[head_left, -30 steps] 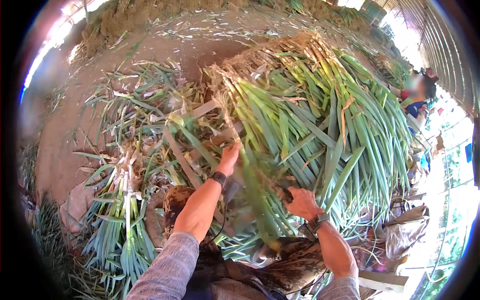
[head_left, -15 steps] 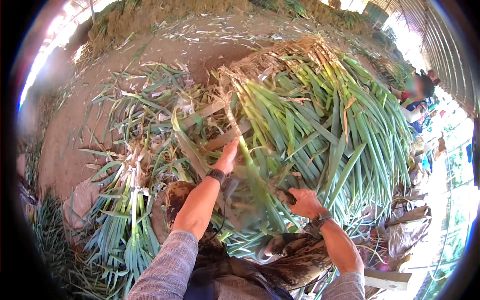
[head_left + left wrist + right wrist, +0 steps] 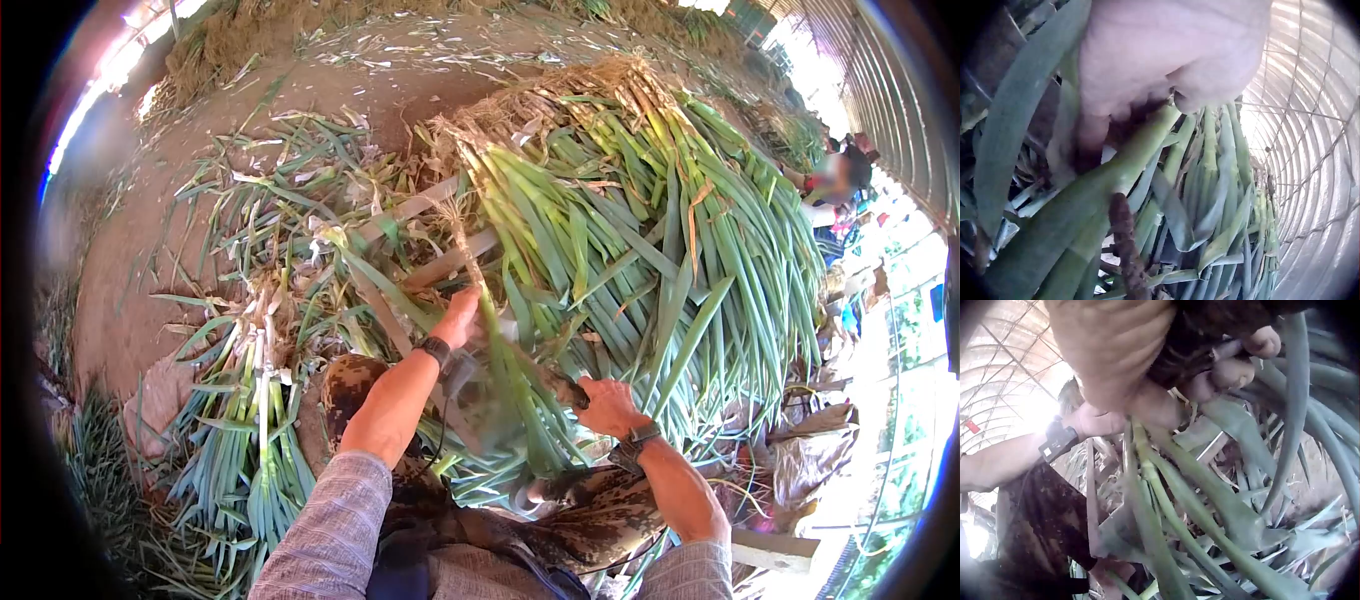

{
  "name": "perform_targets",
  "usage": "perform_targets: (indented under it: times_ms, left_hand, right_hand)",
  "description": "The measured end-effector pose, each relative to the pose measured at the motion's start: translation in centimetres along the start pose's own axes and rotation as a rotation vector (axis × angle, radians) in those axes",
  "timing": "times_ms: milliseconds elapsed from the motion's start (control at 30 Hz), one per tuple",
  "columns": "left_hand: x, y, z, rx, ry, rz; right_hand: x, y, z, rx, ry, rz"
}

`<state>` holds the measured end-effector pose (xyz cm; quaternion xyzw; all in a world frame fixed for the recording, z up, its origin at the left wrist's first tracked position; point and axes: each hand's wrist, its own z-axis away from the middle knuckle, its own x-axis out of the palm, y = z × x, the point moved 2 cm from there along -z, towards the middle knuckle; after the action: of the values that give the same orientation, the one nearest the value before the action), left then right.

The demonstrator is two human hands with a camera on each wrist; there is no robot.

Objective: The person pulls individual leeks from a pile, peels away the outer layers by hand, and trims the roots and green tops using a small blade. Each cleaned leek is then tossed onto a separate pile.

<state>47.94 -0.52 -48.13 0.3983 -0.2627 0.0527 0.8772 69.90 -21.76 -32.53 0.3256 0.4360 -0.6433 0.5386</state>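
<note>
My left hand (image 3: 460,318) grips a long green onion (image 3: 463,245) by its stalk, the roots pointing away from me and the leaves hanging toward my knees. In my right hand (image 3: 608,405) is a tool with a dark handle (image 3: 580,396) and a brown, rough, narrow front part. The left wrist view has that brown part of the tool (image 3: 1127,244) right against the onion's stalk (image 3: 1138,144), below the left hand (image 3: 1166,50). Seen from the right wrist, fingers (image 3: 1232,374) curl round the dark handle, and green leaves (image 3: 1179,531) spread below.
A large heap of green onions (image 3: 650,240) lies ahead and to the right. On the left are stripped leaves (image 3: 300,190) and a bunch of cleaned onions (image 3: 262,400). A wooden slat (image 3: 405,212) crosses the litter. Another person (image 3: 840,185) is at far right.
Both hands keep their grips and stay near the same spots. The held onion's leaves, blurred a second ago, have shifted slightly and show more sharply. The head view has swayed a little.
</note>
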Motion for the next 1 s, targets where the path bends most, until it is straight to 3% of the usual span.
perform_targets:
  times_ms: [167,333,500,633,700,833,900,1000]
  left_hand:
    - [0.3,0.1,1.0,-0.015,0.034,-0.022]
    - [0.4,0.4,0.9,0.04,0.142,-0.264]
    - [1.0,0.9,2.3,-0.012,0.107,-0.201]
    - [1.0,1.0,2.4,-0.004,0.08,-0.103]
    - [0.2,0.4,1.7,0.049,0.163,-0.107]
    - [-0.1,0.1,0.9,0.077,0.091,-0.08]
    - [-0.4,-0.2,0.7,0.069,0.159,-0.139]
    - [-0.3,-0.3,1.1,0.175,0.148,-0.237]
  right_hand:
    - [0.5,0.1,0.0,0.054,0.019,-0.051]
    - [0.6,0.1,0.8,0.04,0.044,-0.035]
    - [1.4,-0.1,1.4,0.024,0.117,-0.082]
    - [0.8,-0.3,0.9,0.06,0.016,-0.157]
    - [1.1,-0.2,0.1,0.085,0.026,-0.187]
    - [0.6,-1.4,-1.9,0.097,0.045,-0.173]
    - [-1.0,-2.7,-2.3,0.116,0.007,-0.271]
    - [0.0,-1.6,-4.0,0.095,0.083,-0.237]
